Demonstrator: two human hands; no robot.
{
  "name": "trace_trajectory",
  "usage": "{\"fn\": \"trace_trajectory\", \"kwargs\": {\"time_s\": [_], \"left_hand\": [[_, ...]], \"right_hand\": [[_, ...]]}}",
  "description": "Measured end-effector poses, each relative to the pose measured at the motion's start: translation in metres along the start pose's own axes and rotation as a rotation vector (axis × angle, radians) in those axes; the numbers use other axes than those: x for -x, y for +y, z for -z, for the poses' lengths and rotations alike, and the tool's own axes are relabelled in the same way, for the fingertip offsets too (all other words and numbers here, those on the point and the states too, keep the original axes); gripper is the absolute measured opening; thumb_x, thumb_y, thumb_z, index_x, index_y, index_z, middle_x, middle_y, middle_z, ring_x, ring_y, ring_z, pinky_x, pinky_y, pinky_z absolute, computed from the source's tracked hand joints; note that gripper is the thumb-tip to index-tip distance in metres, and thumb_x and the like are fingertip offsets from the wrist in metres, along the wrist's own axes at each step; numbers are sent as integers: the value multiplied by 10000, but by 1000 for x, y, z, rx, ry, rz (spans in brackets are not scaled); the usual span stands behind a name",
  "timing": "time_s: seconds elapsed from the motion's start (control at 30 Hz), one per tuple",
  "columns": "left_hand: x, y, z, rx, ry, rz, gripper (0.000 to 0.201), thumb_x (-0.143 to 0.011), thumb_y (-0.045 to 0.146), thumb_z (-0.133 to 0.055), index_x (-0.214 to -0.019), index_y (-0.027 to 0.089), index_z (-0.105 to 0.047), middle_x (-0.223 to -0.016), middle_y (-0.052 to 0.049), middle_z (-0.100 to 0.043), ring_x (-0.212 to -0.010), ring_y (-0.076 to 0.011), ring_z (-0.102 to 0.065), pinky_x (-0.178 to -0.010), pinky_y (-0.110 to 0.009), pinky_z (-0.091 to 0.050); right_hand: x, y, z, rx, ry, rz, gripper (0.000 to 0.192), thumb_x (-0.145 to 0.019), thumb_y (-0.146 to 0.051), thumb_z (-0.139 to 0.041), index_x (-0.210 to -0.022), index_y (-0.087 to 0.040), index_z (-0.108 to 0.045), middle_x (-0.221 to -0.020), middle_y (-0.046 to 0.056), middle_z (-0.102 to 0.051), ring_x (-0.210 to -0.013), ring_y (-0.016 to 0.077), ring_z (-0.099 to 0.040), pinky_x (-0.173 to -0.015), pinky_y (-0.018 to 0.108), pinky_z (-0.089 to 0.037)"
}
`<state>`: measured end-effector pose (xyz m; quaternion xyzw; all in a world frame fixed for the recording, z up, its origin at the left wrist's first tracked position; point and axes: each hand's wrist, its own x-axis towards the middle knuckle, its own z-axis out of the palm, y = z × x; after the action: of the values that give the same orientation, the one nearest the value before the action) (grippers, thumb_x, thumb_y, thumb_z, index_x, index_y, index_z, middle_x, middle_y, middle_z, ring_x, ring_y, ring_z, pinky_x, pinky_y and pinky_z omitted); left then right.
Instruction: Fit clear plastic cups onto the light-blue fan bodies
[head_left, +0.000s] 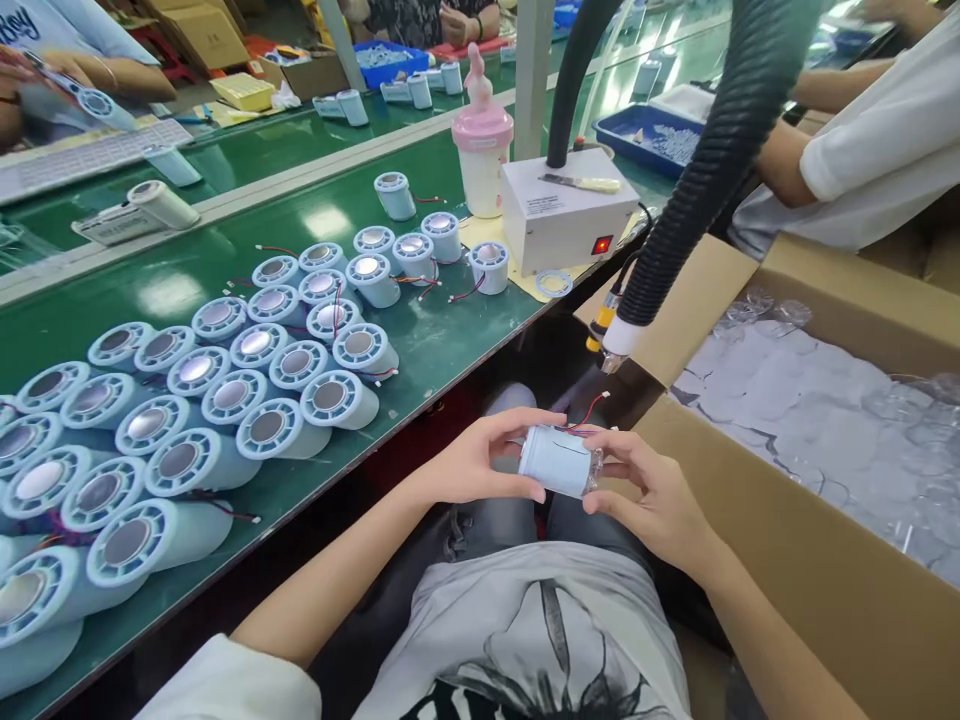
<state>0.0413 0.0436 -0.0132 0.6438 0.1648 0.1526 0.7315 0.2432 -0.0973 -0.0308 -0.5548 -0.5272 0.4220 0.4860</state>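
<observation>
Above my lap I hold a light blue plastic cylinder [553,461] lying on its side between both hands. My left hand [491,455] grips its left end, thumb below and fingers over the top. With thumb and fingers, my right hand [649,490] pinches the other end, where a clear plastic piece [595,470] sits against the cylinder. Thin red and dark wires with a white connector [604,397] stick up behind it. On the green bench to my left stand many similar blue cylinders [330,398], their round silvery ends facing up and wires trailing from several.
A black flexible hose [694,190] with a white nozzle [621,338] hangs ahead of my right hand. Behind it are a white box with a red switch [570,215] and a pink-lidded bottle [482,150]. An open carton [750,500] of clear plastic pieces stands right. Co-workers sit around.
</observation>
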Motion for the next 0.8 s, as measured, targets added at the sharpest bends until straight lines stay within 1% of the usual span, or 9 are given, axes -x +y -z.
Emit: {"fn": "trace_trajectory", "kwargs": {"time_s": [0.13, 0.2, 0.3, 0.43, 0.5, 0.6, 0.7, 0.8], "left_hand": [[16, 3, -4, -69, -27, -86, 706, -683, 196, -865, -1337, 295, -619, -1405, -99, -590, -1298, -281, -560, -1073, -399, -489], [21, 3, -5, -89, -34, -130, 759, -661, 178, -876, -1356, 314, -601, -1406, -89, -593, -1303, -279, -556, -1068, -394, -497], [27, 4, -6, -113, -29, -167, 813, -636, 132, -882, -1367, 333, -588, -1413, -75, -588, -1320, -265, -543, -1074, -370, -495], [32, 6, -8, -122, -22, -179, 822, -636, 117, -878, -1374, 327, -582, -1444, -84, -562, -1350, -266, -518, -1100, -380, -476], [34, 6, -8, -129, -27, -190, 823, -633, 122, -880, -1374, 320, -583, -1448, -90, -558, -1360, -274, -508, -1102, -391, -474], [35, 6, -9, -133, -30, -191, 819, -637, 138, -881, -1377, 319, -581, -1453, -92, -555, -1365, -281, -502, -1100, -397, -472], [36, 7, -9, -123, -12, -181, 804, -653, 168, -879, -1383, 319, -574, -1456, -85, -553, -1361, -277, -506, -1114, -392, -454], [36, 9, -8, -118, -31, -120, 754, -688, 264, -868, -1384, 287, -576, -1459, -92, -550, -1354, -291, -512, -1110, -402, -456]], "right_hand": [[8, -15, 0, 42, -51, -29, 378, -834, -380, -771, -1162, -290, -608, -1281, 69, -646, -963, 235, -718, -781, 356, -641], [9, -19, -1, 0, -80, -59, 380, -839, -383, -770, -1172, -298, -606, -1239, 52, -653, -953, 212, -709, -791, 326, -631], [8, -24, -2, -97, -116, -96, 360, -863, -399, -748, -1179, -310, -602, -1117, 19, -684, -935, 165, -686, -795, 256, -605], [4, -31, -6, -260, -143, -214, 363, -873, -453, -730, -1167, -293, -587, -1061, 11, -698, -918, 141, -672, -754, 204, -585], [2, -33, -9, -348, -150, -288, 374, -866, -481, -730, -1138, -271, -584, -1007, 6, -701, -843, 123, -674, -700, 190, -587], [0, -33, -12, -455, -155, -365, 416, -844, -542, -728, -1079, -237, -573, -853, -19, -686, -719, 106, -667, -625, 187, -595], [-1, -31, -14, -505, -142, -446, 470, -830, -602, -709, -1038, -212, -549, -771, -26, -686, -644, 118, -685, -583, 207, -605], [-3, -31, -15, -521, -194, -532, 506, -856, -668, -630, -1012, -200, -519, -706, -4, -716, -592, 141, -707, -554, 214, -598]]}}
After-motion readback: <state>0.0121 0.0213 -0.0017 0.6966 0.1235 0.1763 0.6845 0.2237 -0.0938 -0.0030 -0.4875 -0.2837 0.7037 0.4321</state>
